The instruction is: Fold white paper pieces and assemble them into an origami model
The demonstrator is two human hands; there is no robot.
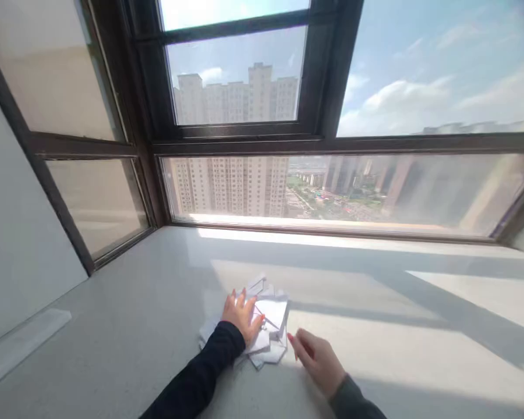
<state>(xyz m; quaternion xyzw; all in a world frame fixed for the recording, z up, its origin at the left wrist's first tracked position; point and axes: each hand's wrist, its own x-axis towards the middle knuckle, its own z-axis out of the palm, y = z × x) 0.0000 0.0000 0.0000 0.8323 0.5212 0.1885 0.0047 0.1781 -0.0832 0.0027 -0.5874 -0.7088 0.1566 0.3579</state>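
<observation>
A loose pile of white folded paper pieces lies on the pale sill, overlapping at different angles. My left hand rests on top of the pile with its fingers spread, covering part of it. Thin dark lines show on the upper sheet beside my fingertips. Just right of the pile is my right hand, its fingers curled in and closed. Whether it pinches something small is hidden by the fingers.
The wide white windowsill carries bands of sun and shadow. Dark window frames stand behind it, with tall buildings beyond the glass. A pale flat strip runs along the left wall.
</observation>
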